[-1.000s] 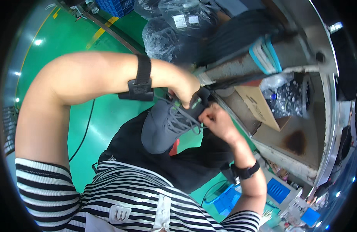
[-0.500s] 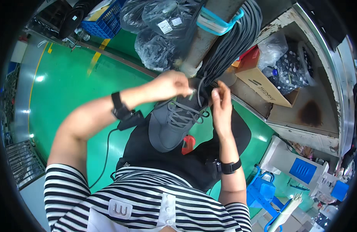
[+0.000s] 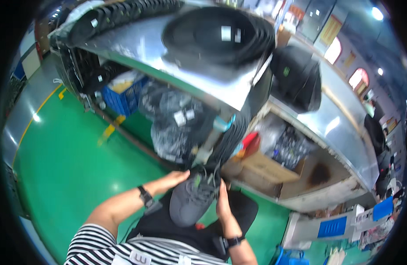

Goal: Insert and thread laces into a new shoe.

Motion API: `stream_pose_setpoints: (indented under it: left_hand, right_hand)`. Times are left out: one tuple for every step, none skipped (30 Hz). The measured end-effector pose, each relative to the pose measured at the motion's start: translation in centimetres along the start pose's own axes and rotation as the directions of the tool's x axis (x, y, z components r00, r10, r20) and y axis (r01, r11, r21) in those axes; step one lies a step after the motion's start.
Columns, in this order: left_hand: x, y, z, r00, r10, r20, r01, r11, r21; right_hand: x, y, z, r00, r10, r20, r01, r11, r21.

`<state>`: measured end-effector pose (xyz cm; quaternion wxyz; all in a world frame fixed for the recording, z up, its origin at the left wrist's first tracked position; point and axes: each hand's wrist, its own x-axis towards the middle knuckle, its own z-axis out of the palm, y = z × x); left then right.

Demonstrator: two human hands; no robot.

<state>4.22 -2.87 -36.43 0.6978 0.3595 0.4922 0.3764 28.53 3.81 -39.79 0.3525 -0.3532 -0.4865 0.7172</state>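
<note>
A dark grey lace-up sneaker (image 3: 186, 205) rests on my lap, its rounded toe towards me and its laces (image 3: 203, 189) over the tongue. My left hand (image 3: 178, 177) grips the sneaker from the left near the collar; its fingertips go out of sight behind the upper. On the opposite side, my right hand (image 3: 223, 201) lies along the sneaker's wall, closed against it. Motion blur softens the fingers and laces. A small piece of red (image 3: 200, 226) shows below the sneaker.
Ahead stands a metal table (image 3: 203, 79) with black coiled material (image 3: 216, 37) on top. Beneath it are clear plastic bags (image 3: 170, 128) and a blue crate (image 3: 124, 97). A cardboard box (image 3: 269, 170) sits on the right-hand shelf. Dark cords (image 3: 233, 134) hang by the table leg.
The view has tilted up, bringing the tabletop into sight. My left hand has left its pinch above the laces for the sneaker's left side; my right hand has come against the right side.
</note>
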Motion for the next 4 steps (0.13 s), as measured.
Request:
stream_pose_setpoints:
  left_hand:
    - [-0.7, 1.4, 0.9, 0.998, 0.062, -0.008, -0.063, 0.979, -0.193]
    - [-2.5, 3.1, 1.9, 0.994, 0.109, -0.018, -0.107, 0.917, -0.384]
    - [-4.4, 4.8, 2.0, 0.988, 0.125, 0.091, -0.053, 0.826, -0.562]
    - [-4.9, 5.7, 2.2, 0.984, 0.153, 0.089, -0.079, 0.831, -0.550]
  right_hand:
    - [-1.2, -2.4, 1.1, 1.000, -0.006, -0.027, 0.005, 1.000, -0.026]
    - [-3.3, -5.3, 2.7, 0.998, 0.002, -0.058, -0.004, 0.999, -0.045]
    - [-4.1, -7.9, 3.7, 0.998, 0.057, 0.012, -0.055, 0.993, -0.103]
    - [-4.6, -10.5, 5.6, 0.991, -0.062, 0.116, 0.072, 0.994, -0.083]
